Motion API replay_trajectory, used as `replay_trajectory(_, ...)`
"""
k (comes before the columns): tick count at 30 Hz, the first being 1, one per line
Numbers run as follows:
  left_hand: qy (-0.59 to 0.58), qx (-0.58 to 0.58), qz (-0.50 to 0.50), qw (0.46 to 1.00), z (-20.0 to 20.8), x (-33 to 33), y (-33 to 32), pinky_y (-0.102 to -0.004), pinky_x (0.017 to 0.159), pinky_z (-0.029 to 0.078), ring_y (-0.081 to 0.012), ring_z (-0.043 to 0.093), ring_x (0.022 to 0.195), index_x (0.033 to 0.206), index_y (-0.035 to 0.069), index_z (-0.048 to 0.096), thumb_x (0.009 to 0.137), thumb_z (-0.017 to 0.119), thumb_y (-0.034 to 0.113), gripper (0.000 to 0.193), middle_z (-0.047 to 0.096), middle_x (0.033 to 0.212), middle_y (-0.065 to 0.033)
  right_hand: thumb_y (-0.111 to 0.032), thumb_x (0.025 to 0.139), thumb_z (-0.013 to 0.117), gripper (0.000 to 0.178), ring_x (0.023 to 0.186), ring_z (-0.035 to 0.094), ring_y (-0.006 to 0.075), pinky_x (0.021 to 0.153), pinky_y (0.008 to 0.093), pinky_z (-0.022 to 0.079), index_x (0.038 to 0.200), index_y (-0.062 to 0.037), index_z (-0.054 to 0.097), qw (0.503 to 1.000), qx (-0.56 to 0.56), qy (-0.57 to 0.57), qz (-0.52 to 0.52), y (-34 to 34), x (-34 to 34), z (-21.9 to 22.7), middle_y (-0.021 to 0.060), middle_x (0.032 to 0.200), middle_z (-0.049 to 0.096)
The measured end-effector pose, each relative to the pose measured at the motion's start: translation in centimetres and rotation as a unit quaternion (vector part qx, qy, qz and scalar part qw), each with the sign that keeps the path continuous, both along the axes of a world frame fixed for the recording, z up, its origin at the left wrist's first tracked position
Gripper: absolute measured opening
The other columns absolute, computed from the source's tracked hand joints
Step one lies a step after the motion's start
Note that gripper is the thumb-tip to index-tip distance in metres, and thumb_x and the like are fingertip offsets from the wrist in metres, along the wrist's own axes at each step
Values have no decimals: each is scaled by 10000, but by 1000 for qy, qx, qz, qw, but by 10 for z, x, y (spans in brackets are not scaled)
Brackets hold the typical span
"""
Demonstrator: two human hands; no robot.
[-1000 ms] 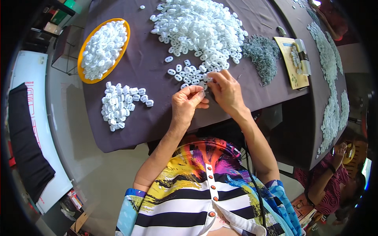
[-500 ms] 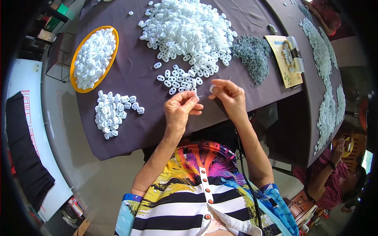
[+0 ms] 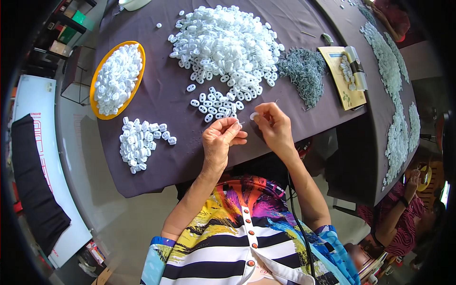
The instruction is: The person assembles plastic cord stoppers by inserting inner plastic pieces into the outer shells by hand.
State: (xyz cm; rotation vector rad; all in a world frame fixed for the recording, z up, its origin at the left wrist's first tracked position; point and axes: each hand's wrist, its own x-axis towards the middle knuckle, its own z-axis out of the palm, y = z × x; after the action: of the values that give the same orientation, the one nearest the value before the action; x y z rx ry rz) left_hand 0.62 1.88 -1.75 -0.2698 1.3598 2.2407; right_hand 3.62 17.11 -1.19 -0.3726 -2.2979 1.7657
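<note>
My left hand [image 3: 219, 142] is closed, thumb and forefinger pinching a small white plastic piece [image 3: 239, 125] from which a thin pin sticks out. Slightly to its right, my right hand [image 3: 276, 129] pinches a white oval plastic piece [image 3: 253, 116]. Another thin pin [image 3: 277, 100] shows at the right fingers. The two held pieces are apart. Just beyond my hands lie loose white oval two-holed pieces [image 3: 213, 102], in front of a large heap of the same kind [image 3: 228, 47]. A pile of small grey pins [image 3: 304, 73] is to the right of the heap.
An orange-rimmed tray [image 3: 94, 112] of white pieces stands at the left. Nearer is a group of thicker white pieces [image 3: 135, 147]. A yellow pad [image 3: 339, 88] lies right. More white pieces [image 3: 396, 137] cover a side table, where another person's hand [image 3: 412, 183] shows.
The view has shifted a little, so the table sits lower. My right hand has turned slightly, and its oval piece shows more of its flat face. Both hands keep their pinch.
</note>
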Motion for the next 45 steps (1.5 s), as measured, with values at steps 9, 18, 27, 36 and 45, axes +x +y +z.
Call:
replay_trajectory(9, -11, 0, 12, 1000, 4, -2, 1, -278, 575, 568, -170, 651, 662, 914, -32, 584, 829, 593, 8, 95, 631, 805, -96, 33, 739, 622, 146, 604, 581, 235, 541, 300, 466, 859, -49, 604, 941, 315, 115, 35, 4, 7, 4, 73, 774, 553)
replay_trajectory(18, -6, -3, 6, 1000, 4, 0, -1, -294, 584, 576, -194, 662, 682, 919, -12, 586, 828, 593, 11, 94, 641, 804, -102, -16, 817, 626, 132, 659, 596, 77, 601, 205, 472, 939, 34, 613, 976, -214, -45, 5, -1, 6, -2, 39, 779, 640)
replay_trajectory(27, 4, 1, 8, 1000, 0, -2, 0, -293, 572, 575, -188, 659, 673, 918, -12, 587, 833, 600, 25, 94, 636, 794, -90, 4, 812, 620, 156, 672, 610, 97, 630, 202, 480, 965, 37, 611, 967, -249, -56, 13, 0, 2, -2, 49, 807, 644)
replay_trajectory(36, 4, 31, 16, 999, -3, -1, -5, -299, 578, 578, -192, 658, 684, 925, -8, 587, 841, 594, 29, 92, 636, 810, -95, -7, 815, 613, 119, 650, 576, 67, 602, 194, 469, 927, 34, 627, 987, -133, -91, 17, -5, 4, 4, 24, 762, 630)
replay_trajectory(45, 7, 20, 24, 999, -4, -3, -12, -305, 593, 578, -194, 657, 686, 926, -14, 584, 841, 589, 18, 91, 633, 823, -99, -40, 820, 615, 163, 606, 546, 39, 479, 156, 379, 977, 7, 621, 984, -135, -111, 32, -4, -4, 14, 17, 738, 627)
